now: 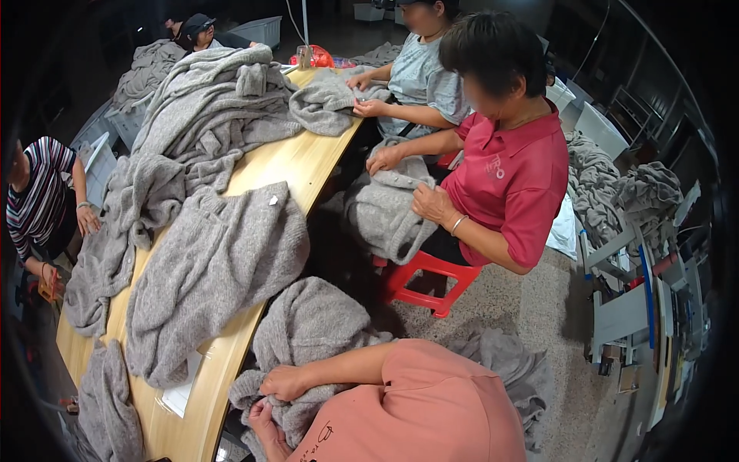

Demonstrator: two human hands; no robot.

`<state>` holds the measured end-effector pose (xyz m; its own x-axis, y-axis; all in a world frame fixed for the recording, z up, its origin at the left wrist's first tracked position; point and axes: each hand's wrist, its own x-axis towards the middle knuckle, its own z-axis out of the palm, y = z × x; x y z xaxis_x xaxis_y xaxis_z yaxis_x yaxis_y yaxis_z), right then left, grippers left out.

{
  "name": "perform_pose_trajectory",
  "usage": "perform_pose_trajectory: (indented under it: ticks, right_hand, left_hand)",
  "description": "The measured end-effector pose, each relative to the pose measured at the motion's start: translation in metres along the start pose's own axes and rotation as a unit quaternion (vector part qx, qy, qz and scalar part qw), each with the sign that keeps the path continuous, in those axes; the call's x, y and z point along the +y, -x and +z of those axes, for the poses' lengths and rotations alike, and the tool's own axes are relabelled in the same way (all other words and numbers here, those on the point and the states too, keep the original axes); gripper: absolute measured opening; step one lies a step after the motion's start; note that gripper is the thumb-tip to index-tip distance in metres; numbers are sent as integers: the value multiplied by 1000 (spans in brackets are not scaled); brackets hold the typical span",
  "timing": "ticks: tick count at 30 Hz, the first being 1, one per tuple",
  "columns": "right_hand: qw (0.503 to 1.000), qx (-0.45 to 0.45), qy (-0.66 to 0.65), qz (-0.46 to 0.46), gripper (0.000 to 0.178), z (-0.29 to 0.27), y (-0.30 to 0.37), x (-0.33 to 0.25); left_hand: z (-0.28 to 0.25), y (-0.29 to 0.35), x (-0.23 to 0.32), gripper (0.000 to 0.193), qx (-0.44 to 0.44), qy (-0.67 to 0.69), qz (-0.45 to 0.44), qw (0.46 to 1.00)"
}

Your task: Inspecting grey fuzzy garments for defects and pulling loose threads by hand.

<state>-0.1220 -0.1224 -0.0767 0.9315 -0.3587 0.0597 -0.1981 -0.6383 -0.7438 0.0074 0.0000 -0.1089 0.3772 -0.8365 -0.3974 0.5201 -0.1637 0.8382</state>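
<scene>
I hold a fuzzy grey knit garment (pixel 299 420) beside the near right edge of the table. My right hand (pixel 283 382) is closed on its upper part, its fingers curled into the knit. Lower down, my left hand (pixel 264 418) pinches the same cloth close to it. Whether the fingertips also hold something small cannot be made out. A thick grey knit bundle (pixel 312 319) lies just beyond my hands; I cannot tell whether it is one piece with what I hold. On the table, another grey knit garment (pixel 215 269) is spread out near me, a small white tag on it.
The wooden table (pixel 200 420) carries a tall heap of grey knits (pixel 208 108) and a white paper (pixel 183 393). To its right, a person in red (pixel 504 177) handles a knit on a red stool (pixel 437 281). Another works beyond; a striped-sleeved person (pixel 48 185) is left.
</scene>
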Motion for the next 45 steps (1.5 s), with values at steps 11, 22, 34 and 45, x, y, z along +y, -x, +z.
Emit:
perform_pose_trajectory:
  ticks: [11, 22, 34, 45]
  right_hand:
    - [999, 17, 34, -20, 10, 7, 1, 4]
    - [998, 38, 49, -25, 11, 7, 2, -4]
    - [1000, -24, -15, 3, 13, 0, -2, -4]
    - [1000, 10, -8, -26, 10, 5, 3, 2]
  left_hand:
    - [9, 7, -2, 8, 23, -136, 144, 980]
    - [16, 16, -1, 4, 71, -199, 199, 957]
    - [21, 16, 1, 3, 55, -160, 172, 970]
    - [5, 12, 0, 24, -21, -284, 170, 943]
